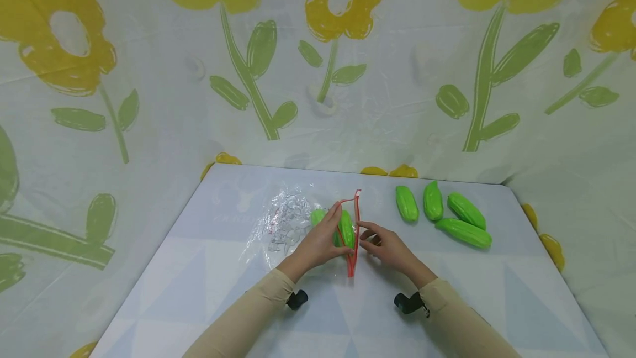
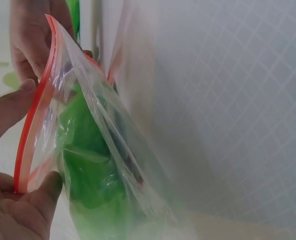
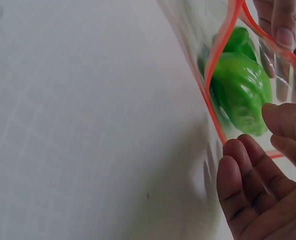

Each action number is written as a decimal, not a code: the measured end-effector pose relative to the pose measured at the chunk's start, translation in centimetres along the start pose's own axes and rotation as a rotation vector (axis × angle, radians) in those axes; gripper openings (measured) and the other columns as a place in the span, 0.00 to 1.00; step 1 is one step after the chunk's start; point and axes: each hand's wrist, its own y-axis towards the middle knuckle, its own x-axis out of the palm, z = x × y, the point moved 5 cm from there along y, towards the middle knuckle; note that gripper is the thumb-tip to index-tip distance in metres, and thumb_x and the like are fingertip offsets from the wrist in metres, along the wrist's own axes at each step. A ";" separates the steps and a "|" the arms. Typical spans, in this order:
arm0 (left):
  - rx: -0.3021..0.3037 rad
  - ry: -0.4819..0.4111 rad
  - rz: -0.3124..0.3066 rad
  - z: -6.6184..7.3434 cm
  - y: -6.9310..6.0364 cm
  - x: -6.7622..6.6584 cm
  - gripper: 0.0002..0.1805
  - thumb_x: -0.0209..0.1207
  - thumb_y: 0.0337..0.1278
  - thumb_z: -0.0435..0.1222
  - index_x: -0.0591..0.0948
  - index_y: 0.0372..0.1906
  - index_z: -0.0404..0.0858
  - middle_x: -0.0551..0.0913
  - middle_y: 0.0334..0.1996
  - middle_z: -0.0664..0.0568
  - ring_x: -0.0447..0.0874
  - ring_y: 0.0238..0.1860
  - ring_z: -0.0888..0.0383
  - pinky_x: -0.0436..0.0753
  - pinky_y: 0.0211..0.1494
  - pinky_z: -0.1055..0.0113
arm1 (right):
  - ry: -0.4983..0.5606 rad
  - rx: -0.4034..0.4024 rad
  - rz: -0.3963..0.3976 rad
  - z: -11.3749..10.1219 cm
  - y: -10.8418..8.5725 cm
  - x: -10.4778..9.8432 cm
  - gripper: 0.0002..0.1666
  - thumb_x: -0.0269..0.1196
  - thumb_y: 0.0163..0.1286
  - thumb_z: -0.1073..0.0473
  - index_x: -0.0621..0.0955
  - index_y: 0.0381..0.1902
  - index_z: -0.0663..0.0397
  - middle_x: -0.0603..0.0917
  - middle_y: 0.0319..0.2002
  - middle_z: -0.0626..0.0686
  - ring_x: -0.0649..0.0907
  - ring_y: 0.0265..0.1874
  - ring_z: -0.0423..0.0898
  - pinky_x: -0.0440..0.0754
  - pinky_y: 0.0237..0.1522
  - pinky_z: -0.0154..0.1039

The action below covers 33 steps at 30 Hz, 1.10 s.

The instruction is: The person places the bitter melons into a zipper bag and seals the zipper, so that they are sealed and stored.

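Observation:
A clear zip bag (image 1: 350,258) with a red-edged mouth lies on the table, its opening towards the right. Inside are glossy, bright green vegetable-shaped pieces (image 3: 240,90), seen through the plastic in both wrist views. My left hand (image 1: 318,242) holds the bag by its mouth, the red edge (image 2: 30,125) running between thumb and fingers. At the opening is my right hand (image 1: 390,247), its fingers loosely bent and holding nothing. In the right wrist view its fingertips (image 3: 233,147) are at the red rim; whether they touch it I cannot tell.
Several loose green pieces (image 1: 463,232) lie at the back right of the table (image 1: 422,325). Crumpled clear plastic (image 1: 288,214) with dark printing spreads left of the hands. A flower-patterned curtain (image 1: 387,98) hangs behind. Black wrist devices (image 1: 408,303) sit below both hands.

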 end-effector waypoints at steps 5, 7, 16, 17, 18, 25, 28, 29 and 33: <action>-0.011 -0.003 -0.001 0.0 -0.1 0.0 0.62 0.76 0.52 0.48 0.49 0.82 0.34 0.48 0.82 0.43 0.52 0.80 0.50 0.66 0.76 0.56 | -0.001 0.007 0.005 0.4 -0.4 -1.1 0.30 0.64 0.74 0.59 0.73 0.72 0.45 0.84 0.50 0.51 0.83 0.42 0.45 0.86 0.36 0.37; -0.018 -0.004 -0.004 0.0 -0.1 0.0 0.62 0.76 0.52 0.49 0.49 0.82 0.35 0.47 0.82 0.44 0.52 0.80 0.50 0.65 0.76 0.55 | -0.012 0.005 0.009 0.6 -0.7 -1.6 0.30 0.64 0.74 0.59 0.73 0.72 0.47 0.84 0.50 0.52 0.83 0.42 0.45 0.86 0.36 0.37; -0.059 -0.012 -0.012 -0.2 0.0 0.2 0.62 0.76 0.52 0.49 0.48 0.82 0.37 0.46 0.83 0.48 0.49 0.81 0.52 0.65 0.76 0.57 | -0.042 0.009 0.047 1.9 -1.9 -4.1 0.29 0.63 0.75 0.59 0.74 0.72 0.48 0.84 0.50 0.53 0.84 0.43 0.47 0.86 0.37 0.37; -0.058 -0.008 -0.011 -0.2 0.0 0.2 0.62 0.76 0.52 0.49 0.49 0.82 0.37 0.46 0.83 0.48 0.49 0.81 0.52 0.65 0.76 0.57 | -0.044 0.003 0.053 2.1 -2.0 -4.4 0.29 0.63 0.75 0.59 0.74 0.72 0.49 0.84 0.50 0.54 0.84 0.43 0.47 0.86 0.37 0.37; -0.055 -0.005 -0.011 -0.2 -0.1 0.2 0.62 0.76 0.52 0.49 0.49 0.82 0.36 0.46 0.83 0.48 0.50 0.80 0.52 0.65 0.76 0.57 | -0.044 0.002 0.064 2.2 -2.1 -4.7 0.28 0.63 0.75 0.59 0.74 0.72 0.49 0.84 0.50 0.54 0.84 0.43 0.47 0.85 0.37 0.37; -0.055 -0.009 -0.015 -0.1 -0.1 0.2 0.61 0.76 0.52 0.48 0.49 0.82 0.36 0.46 0.83 0.48 0.50 0.80 0.52 0.65 0.76 0.58 | -0.072 -0.043 0.143 2.9 -2.9 -6.4 0.27 0.62 0.76 0.59 0.75 0.70 0.54 0.84 0.49 0.55 0.84 0.42 0.47 0.85 0.38 0.36; -0.055 -0.010 -0.014 -0.1 -0.1 0.2 0.62 0.76 0.52 0.48 0.49 0.82 0.35 0.47 0.83 0.47 0.50 0.80 0.52 0.66 0.76 0.58 | -0.103 -0.057 0.194 3.1 -3.1 -7.3 0.25 0.62 0.76 0.58 0.76 0.69 0.54 0.84 0.50 0.57 0.85 0.42 0.49 0.85 0.40 0.39; -0.052 -0.009 -0.012 -0.1 -0.1 0.2 0.61 0.76 0.52 0.48 0.49 0.82 0.35 0.47 0.83 0.47 0.51 0.80 0.51 0.66 0.76 0.57 | -0.108 -0.055 0.211 3.2 -3.2 -7.6 0.25 0.61 0.77 0.58 0.76 0.69 0.54 0.84 0.50 0.58 0.85 0.43 0.50 0.85 0.41 0.40; -0.044 -0.012 -0.010 -0.1 -0.1 0.2 0.61 0.75 0.53 0.48 0.49 0.82 0.34 0.46 0.83 0.47 0.51 0.80 0.50 0.66 0.76 0.56 | -0.138 -0.052 0.263 3.5 -3.4 -8.7 0.24 0.61 0.77 0.58 0.76 0.68 0.56 0.83 0.53 0.61 0.84 0.45 0.54 0.85 0.43 0.45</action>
